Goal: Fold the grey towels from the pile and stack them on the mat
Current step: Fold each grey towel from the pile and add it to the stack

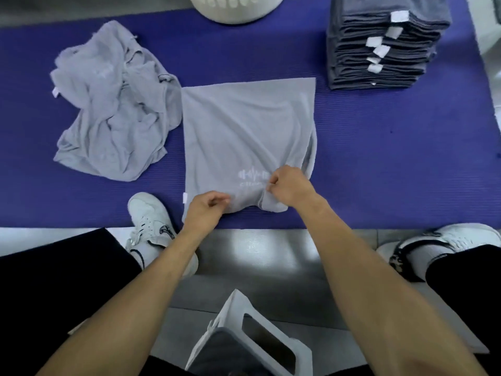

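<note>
A light grey towel (244, 126) lies spread on the purple mat (379, 164) in front of me, with a white logo near its near edge. My left hand (206, 210) pinches the towel's near edge on the left. My right hand (290, 185) grips a bunched fold of the same edge beside the logo. To the left lies a crumpled pile of light grey towels (113, 104). At the back right stands a tall stack of folded dark grey towels (379, 50) with white tags.
A white laundry basket (233, 9) stands at the mat's far edge. My white sneakers (151, 221) flank the near edge, the left one on the mat. A grey box-like device (244, 340) hangs below my chest over the grey floor.
</note>
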A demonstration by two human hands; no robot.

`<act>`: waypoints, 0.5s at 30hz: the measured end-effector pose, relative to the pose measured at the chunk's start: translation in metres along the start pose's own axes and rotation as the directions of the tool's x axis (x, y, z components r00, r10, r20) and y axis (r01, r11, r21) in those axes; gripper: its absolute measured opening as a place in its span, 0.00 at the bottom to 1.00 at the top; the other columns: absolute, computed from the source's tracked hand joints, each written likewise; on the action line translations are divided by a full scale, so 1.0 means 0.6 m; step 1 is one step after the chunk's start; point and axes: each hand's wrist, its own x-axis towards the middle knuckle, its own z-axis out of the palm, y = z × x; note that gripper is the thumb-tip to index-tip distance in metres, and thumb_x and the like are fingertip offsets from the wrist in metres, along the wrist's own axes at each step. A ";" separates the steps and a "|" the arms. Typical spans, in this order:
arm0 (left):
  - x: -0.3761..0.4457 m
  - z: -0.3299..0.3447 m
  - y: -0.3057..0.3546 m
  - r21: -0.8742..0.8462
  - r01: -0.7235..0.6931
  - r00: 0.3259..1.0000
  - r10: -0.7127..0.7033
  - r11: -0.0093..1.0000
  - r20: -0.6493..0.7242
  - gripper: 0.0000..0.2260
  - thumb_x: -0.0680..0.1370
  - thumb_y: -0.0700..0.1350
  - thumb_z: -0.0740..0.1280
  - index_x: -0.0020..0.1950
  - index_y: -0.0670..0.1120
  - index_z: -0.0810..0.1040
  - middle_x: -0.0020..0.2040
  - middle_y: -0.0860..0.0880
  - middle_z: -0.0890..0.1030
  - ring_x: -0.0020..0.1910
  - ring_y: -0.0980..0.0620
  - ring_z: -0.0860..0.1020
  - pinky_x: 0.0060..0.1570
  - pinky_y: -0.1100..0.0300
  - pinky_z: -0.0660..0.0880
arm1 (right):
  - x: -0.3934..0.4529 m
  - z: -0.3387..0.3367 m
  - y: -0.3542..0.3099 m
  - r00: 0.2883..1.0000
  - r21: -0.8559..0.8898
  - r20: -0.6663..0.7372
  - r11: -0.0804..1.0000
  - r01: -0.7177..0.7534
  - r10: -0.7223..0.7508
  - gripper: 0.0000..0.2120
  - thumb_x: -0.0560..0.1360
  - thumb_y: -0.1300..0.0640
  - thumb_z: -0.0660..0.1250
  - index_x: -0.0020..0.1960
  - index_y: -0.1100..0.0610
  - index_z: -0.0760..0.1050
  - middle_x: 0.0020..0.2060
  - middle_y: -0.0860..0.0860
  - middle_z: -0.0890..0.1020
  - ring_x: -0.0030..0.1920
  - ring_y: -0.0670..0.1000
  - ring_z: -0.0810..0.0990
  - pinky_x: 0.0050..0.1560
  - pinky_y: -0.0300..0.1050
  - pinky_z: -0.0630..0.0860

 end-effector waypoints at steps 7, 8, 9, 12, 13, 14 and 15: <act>-0.031 -0.075 -0.124 -0.032 0.173 0.968 -0.176 0.984 -0.181 0.07 0.78 0.41 0.69 0.44 0.54 0.82 0.45 0.51 0.84 0.45 0.52 0.81 0.55 0.54 0.78 | -0.009 0.108 -0.094 0.979 -0.395 0.031 0.898 0.196 -0.200 0.10 0.78 0.62 0.61 0.58 0.59 0.75 0.53 0.55 0.81 0.56 0.57 0.78 0.61 0.48 0.69; -0.031 -0.079 -0.132 -0.031 0.178 0.962 -0.181 0.984 -0.204 0.06 0.78 0.41 0.69 0.46 0.52 0.81 0.46 0.51 0.84 0.44 0.53 0.80 0.51 0.59 0.78 | -0.009 0.117 -0.097 0.975 -0.412 0.038 0.885 0.216 -0.220 0.11 0.77 0.62 0.62 0.58 0.59 0.75 0.53 0.55 0.80 0.57 0.57 0.78 0.61 0.48 0.68; -0.030 -0.082 -0.140 -0.027 0.183 0.958 -0.184 0.983 -0.219 0.06 0.78 0.41 0.69 0.49 0.51 0.81 0.48 0.51 0.83 0.44 0.55 0.79 0.46 0.64 0.76 | -0.007 0.125 -0.099 0.972 -0.419 0.043 0.879 0.228 -0.231 0.11 0.76 0.63 0.63 0.58 0.59 0.75 0.54 0.55 0.80 0.57 0.57 0.77 0.61 0.48 0.68; -0.024 -0.095 -0.162 0.084 0.154 0.968 -0.133 0.984 -0.213 0.10 0.77 0.37 0.68 0.55 0.49 0.82 0.51 0.51 0.81 0.44 0.55 0.79 0.43 0.71 0.71 | 0.002 0.139 -0.102 0.970 -0.412 0.052 0.880 0.238 -0.238 0.11 0.75 0.64 0.62 0.56 0.60 0.76 0.53 0.56 0.80 0.57 0.58 0.77 0.61 0.49 0.67; -0.021 -0.100 -0.169 0.152 0.122 0.977 -0.092 0.981 -0.193 0.13 0.77 0.35 0.68 0.58 0.48 0.81 0.53 0.50 0.79 0.44 0.55 0.79 0.46 0.70 0.72 | 0.005 0.141 -0.103 0.970 -0.401 0.051 0.885 0.237 -0.237 0.10 0.76 0.64 0.62 0.55 0.60 0.76 0.53 0.56 0.80 0.56 0.58 0.77 0.60 0.49 0.68; -0.018 -0.105 -0.177 0.218 0.084 0.986 -0.048 0.972 -0.162 0.15 0.76 0.34 0.67 0.60 0.47 0.81 0.55 0.49 0.78 0.45 0.54 0.79 0.51 0.66 0.74 | 0.009 0.142 -0.103 0.971 -0.377 0.050 0.896 0.235 -0.234 0.08 0.76 0.63 0.62 0.54 0.60 0.77 0.52 0.56 0.80 0.54 0.58 0.77 0.58 0.48 0.68; -0.014 -0.111 -0.184 0.274 0.046 0.992 -0.011 0.961 -0.125 0.17 0.76 0.33 0.67 0.62 0.47 0.80 0.57 0.48 0.76 0.47 0.52 0.79 0.55 0.61 0.75 | 0.012 0.142 -0.102 0.972 -0.339 0.047 0.912 0.230 -0.228 0.07 0.77 0.62 0.62 0.52 0.59 0.77 0.50 0.56 0.81 0.52 0.57 0.78 0.56 0.48 0.69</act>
